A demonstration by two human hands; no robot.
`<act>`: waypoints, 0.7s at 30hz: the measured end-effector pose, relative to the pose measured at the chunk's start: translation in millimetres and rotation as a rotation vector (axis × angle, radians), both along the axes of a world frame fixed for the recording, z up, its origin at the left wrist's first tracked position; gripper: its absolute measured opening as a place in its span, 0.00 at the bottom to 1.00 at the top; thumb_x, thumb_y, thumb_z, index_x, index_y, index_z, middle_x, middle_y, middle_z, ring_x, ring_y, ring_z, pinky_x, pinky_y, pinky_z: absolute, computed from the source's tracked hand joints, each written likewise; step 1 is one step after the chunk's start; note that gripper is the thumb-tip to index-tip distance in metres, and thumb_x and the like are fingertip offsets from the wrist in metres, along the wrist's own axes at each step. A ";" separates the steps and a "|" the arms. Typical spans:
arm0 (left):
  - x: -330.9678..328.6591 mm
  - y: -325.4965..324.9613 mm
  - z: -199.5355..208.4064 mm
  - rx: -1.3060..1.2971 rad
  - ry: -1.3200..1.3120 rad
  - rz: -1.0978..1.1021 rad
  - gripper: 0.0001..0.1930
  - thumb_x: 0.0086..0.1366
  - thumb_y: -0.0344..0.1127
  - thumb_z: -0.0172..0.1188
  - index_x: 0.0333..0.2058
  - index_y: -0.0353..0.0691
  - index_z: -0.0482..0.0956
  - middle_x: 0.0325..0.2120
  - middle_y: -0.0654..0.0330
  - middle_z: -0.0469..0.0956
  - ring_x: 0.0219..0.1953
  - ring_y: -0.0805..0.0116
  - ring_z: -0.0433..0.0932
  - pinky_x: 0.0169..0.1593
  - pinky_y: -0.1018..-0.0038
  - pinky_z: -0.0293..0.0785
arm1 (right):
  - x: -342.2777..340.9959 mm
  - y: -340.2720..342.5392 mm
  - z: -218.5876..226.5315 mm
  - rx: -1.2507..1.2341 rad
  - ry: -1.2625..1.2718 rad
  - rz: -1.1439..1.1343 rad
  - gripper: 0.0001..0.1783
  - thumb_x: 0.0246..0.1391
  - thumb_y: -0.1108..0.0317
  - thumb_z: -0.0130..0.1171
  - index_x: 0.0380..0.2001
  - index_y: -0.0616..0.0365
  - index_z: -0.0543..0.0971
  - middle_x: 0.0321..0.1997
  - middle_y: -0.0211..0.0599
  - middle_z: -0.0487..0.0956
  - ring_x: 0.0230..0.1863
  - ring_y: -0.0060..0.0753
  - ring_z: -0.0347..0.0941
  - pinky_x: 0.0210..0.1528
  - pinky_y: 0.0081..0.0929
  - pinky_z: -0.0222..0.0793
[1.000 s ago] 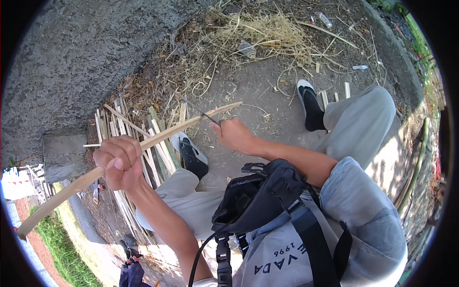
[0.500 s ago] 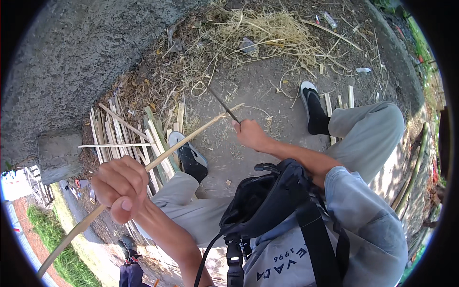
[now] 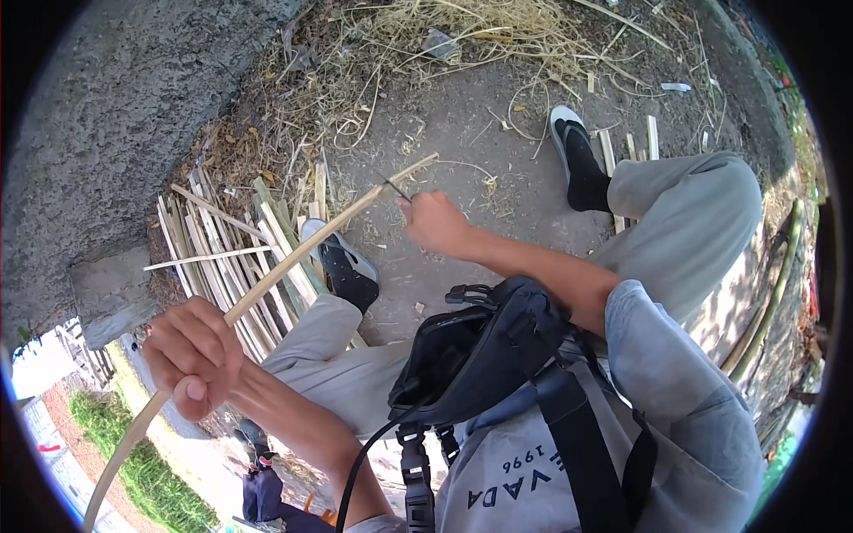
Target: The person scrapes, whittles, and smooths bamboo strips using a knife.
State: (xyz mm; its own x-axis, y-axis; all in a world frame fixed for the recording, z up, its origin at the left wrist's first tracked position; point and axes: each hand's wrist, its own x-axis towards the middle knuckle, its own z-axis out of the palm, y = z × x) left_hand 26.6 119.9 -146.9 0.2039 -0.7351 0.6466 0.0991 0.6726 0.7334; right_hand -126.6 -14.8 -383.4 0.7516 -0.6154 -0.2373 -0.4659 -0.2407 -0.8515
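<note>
My left hand [image 3: 191, 355] is closed in a fist around a long pale bamboo strip [image 3: 293, 258]. The strip slants from the lower left up to its thin far end, with a fine curl trailing from the tip. My right hand [image 3: 437, 222] is wrapped round the handle of a knife [image 3: 396, 188], the handle itself hidden in the fingers. Its narrow dark blade meets the strip a little short of the far end and looks foreshortened.
Split bamboo strips [image 3: 222, 258] lie piled beside my left foot [image 3: 338, 258]. Shavings [image 3: 498, 35] are heaped on the ground ahead. A rough concrete block [image 3: 133, 115] stands at left. A black bag [image 3: 471, 346] hangs at my front. Another person's legs [image 3: 262, 493] show at lower left.
My left hand has drawn back toward the lower left with the strip. My right hand has shifted left, and the knife blade has turned and now crosses the strip nearer its far end.
</note>
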 end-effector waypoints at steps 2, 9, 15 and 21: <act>-0.2 -10.2 -8.3 0.022 -0.066 -0.086 0.23 0.46 0.22 0.51 0.07 0.52 0.47 0.00 0.74 0.54 0.03 0.85 0.46 0.10 0.87 0.43 | -9.9 -34.0 -54.0 -0.029 0.114 0.057 0.26 0.61 0.56 0.46 0.21 0.71 0.76 0.19 0.64 0.74 0.26 0.68 0.73 0.31 0.53 0.70; -14.1 -10.0 2.0 0.033 -0.086 0.007 0.23 0.48 0.23 0.52 0.06 0.51 0.49 0.01 0.74 0.54 0.03 0.86 0.46 0.10 0.87 0.43 | -1.5 5.6 -1.5 0.007 -0.115 -0.006 0.29 0.61 0.55 0.46 0.18 0.71 0.75 0.17 0.63 0.72 0.23 0.66 0.72 0.27 0.50 0.69; 5.0 -1.9 -2.8 0.024 -0.019 0.024 0.22 0.45 0.19 0.50 0.07 0.49 0.47 0.00 0.72 0.55 0.03 0.85 0.46 0.10 0.86 0.42 | 6.0 -8.9 -6.4 0.226 0.174 0.057 0.28 0.61 0.54 0.46 0.25 0.74 0.76 0.21 0.66 0.74 0.29 0.67 0.74 0.36 0.53 0.70; 0.5 -10.2 -9.6 0.001 -0.043 -0.017 0.24 0.46 0.23 0.51 0.07 0.52 0.45 0.00 0.74 0.52 0.03 0.85 0.47 0.10 0.87 0.43 | 2.9 -23.6 -64.7 0.064 0.086 -0.108 0.29 0.61 0.55 0.47 0.19 0.73 0.74 0.18 0.65 0.72 0.25 0.68 0.72 0.30 0.52 0.68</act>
